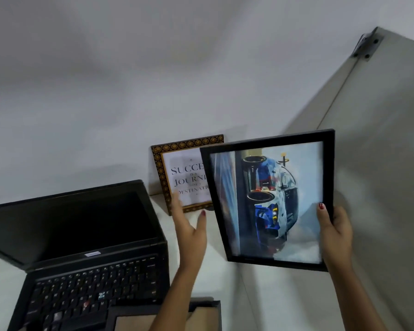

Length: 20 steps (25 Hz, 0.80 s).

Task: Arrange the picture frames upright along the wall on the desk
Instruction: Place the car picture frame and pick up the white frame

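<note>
The black frame (268, 199) with the car picture is in the air, above the desk (215, 254) near its back right corner. The right hand (336, 228) grasps its right edge, thumb on the front. The car image lies sideways, so I think the frame needs a turn. The left hand (191, 228) is open, touching nothing, nearer the patterned frame (177, 168), which leans upright on the wall (105, 91). I count two frames facing the camera and one laptop (81, 247).

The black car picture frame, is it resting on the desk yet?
No, the right hand holds the black frame by its edge, raised above the desk.
</note>
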Each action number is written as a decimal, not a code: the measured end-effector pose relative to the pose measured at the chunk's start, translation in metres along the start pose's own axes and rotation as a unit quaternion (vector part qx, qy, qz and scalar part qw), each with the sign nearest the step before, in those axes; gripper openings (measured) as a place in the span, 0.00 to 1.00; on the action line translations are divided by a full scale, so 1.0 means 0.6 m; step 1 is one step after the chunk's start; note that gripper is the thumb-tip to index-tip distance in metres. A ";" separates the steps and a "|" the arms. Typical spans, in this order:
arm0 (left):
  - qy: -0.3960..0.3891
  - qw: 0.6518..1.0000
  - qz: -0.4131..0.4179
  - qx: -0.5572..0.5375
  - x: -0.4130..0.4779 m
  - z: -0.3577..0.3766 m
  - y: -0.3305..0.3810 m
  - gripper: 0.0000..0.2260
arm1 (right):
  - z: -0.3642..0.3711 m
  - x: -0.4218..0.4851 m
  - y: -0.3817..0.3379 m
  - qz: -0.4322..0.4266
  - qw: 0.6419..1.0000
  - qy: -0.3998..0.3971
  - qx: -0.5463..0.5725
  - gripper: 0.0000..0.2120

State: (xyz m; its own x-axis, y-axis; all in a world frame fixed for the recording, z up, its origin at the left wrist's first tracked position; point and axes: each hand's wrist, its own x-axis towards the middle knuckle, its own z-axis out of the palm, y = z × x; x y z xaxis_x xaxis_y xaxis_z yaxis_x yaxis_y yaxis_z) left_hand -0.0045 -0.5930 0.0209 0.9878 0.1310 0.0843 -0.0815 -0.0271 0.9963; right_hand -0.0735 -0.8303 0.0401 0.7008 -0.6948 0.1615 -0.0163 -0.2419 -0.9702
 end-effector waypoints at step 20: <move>0.050 0.997 0.004 -0.064 -0.118 -0.523 0.162 0.06 | 0.174 -0.399 -0.345 -0.408 0.844 -0.255 -0.238 0.14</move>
State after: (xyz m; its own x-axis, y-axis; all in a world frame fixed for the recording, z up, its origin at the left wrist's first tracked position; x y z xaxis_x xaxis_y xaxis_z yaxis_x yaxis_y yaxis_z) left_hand -0.1243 -0.2941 0.1167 0.9694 0.2295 0.0875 -0.1122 0.0969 0.9890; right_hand -0.1634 -0.5429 0.1834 0.8307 0.1869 0.5244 0.4208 -0.8276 -0.3715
